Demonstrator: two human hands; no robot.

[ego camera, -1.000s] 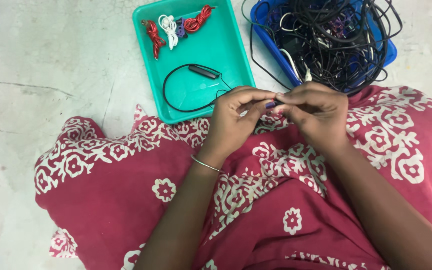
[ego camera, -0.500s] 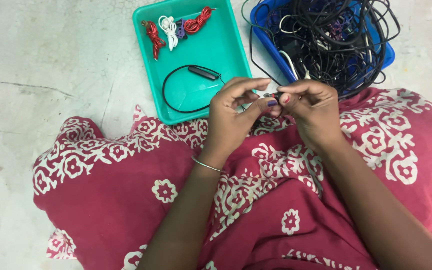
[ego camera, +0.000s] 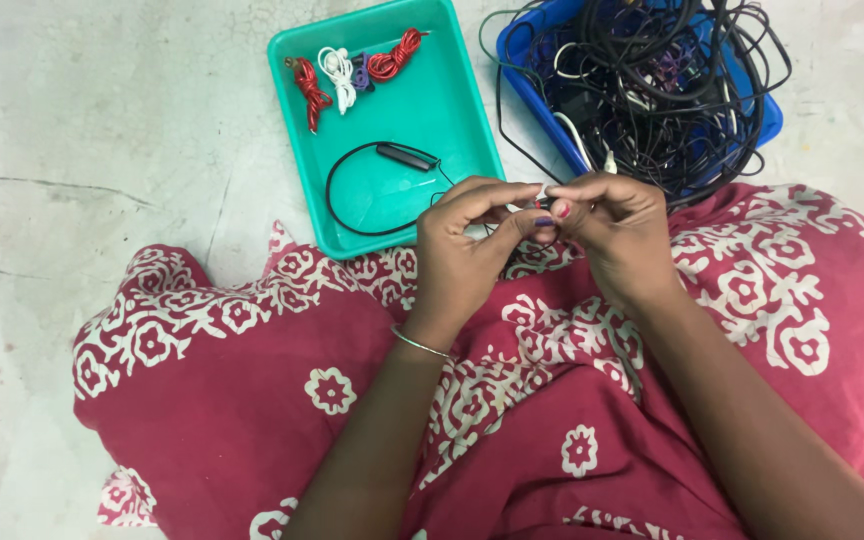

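My left hand [ego camera: 467, 250] and my right hand [ego camera: 617, 235] meet fingertip to fingertip over my lap, pinching a small white cable end [ego camera: 540, 195] between them. A thin black wire runs from my fingers toward the black neckband earphone [ego camera: 377, 180] lying in the teal tray [ego camera: 452, 110]. Most of the held piece is hidden by my fingers. A thin bangle sits on my left wrist.
The teal tray's far end holds red, white and purple coiled cables [ego camera: 352, 65]. A blue bin [ego camera: 762, 125] at the upper right is heaped with tangled black cables. My lap is covered in red cloth with white flower print [ego camera: 252, 400]. Grey concrete floor [ego camera: 82, 130] surrounds.
Both hands have stayed together over the lap, with the fingers shifting slightly as they work the small white piece. The trays have not moved.
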